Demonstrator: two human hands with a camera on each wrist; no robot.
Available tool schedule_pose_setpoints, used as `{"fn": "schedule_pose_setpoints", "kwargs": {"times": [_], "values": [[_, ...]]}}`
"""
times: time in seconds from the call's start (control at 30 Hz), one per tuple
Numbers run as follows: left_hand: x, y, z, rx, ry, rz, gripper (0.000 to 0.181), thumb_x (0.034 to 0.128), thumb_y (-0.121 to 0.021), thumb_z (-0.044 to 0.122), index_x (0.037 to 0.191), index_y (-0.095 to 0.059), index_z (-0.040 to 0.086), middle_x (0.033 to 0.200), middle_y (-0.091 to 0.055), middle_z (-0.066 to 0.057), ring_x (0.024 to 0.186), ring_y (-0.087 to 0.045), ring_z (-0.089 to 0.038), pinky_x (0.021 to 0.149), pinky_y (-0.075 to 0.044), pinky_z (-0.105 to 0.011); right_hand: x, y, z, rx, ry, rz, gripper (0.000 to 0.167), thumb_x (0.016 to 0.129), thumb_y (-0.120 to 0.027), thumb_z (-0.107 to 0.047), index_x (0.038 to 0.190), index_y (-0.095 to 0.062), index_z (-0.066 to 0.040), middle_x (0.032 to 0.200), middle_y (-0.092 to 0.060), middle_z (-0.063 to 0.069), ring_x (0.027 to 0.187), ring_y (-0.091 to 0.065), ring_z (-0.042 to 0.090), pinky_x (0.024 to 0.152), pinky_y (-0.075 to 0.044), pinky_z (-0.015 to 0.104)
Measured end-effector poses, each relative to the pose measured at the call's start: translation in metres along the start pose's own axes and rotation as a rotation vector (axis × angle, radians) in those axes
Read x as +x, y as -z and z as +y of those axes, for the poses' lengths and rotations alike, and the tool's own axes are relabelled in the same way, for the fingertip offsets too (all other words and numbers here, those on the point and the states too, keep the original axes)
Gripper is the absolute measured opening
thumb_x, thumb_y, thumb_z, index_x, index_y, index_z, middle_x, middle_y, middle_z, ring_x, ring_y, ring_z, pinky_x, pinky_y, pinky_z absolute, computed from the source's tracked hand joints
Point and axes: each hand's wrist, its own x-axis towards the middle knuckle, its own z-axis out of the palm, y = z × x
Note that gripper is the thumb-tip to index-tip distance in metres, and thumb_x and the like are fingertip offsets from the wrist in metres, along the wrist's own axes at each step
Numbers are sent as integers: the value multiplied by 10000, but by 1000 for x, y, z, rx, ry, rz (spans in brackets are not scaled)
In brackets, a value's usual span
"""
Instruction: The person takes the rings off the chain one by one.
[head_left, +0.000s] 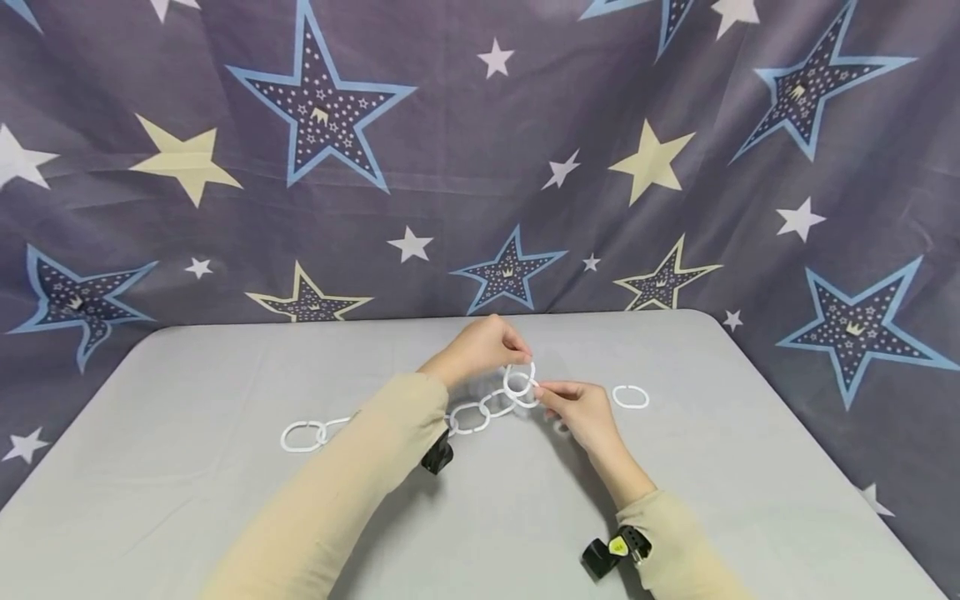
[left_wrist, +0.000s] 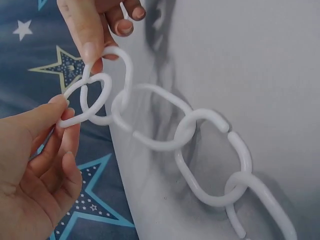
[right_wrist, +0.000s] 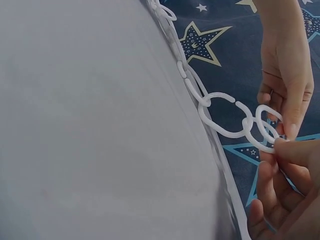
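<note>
Backdrop [head_left: 450,208], one: dark cloth printed with blue, yellow and white stars, behind the table.
Table [head_left: 487,533], one: pale grey top, rounded far corners.
Sleeves [head_left: 352,467], two: beige, reaching in over the near edge.
Chain [left_wrist: 186,131], one: white oval links, each with a small gap; it lies across the table, partly hidden by the left sleeve, its right end raised at the hands.
Left hand [head_left: 483,346]: pinches a white link between thumb and fingers.
Right hand [head_left: 585,412]: pinches the chain's end link; the two held links cross, whether interlocked cannot be told.
Black wrist devices [head_left: 437,452], two: one per wrist.
Loose link [head_left: 630,407], one: white, flat on the table, right of the right hand.
</note>
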Motion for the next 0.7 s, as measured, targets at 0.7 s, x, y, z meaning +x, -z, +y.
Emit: {"fn": "schedule_pose_setpoints", "kwargs": {"times": [0.7], "values": [[-4, -1, -11, -122, -57, -23, 115, 881, -763, 177, 952, -787, 90, 919, -754, 3, 835, -667, -93, 797, -515, -244, 1, 0, 2, -18, 26, 15, 160, 850, -750, -127, 935, -779, 6, 656, -678, 107, 547, -581, 135, 466, -426, 216]]}}
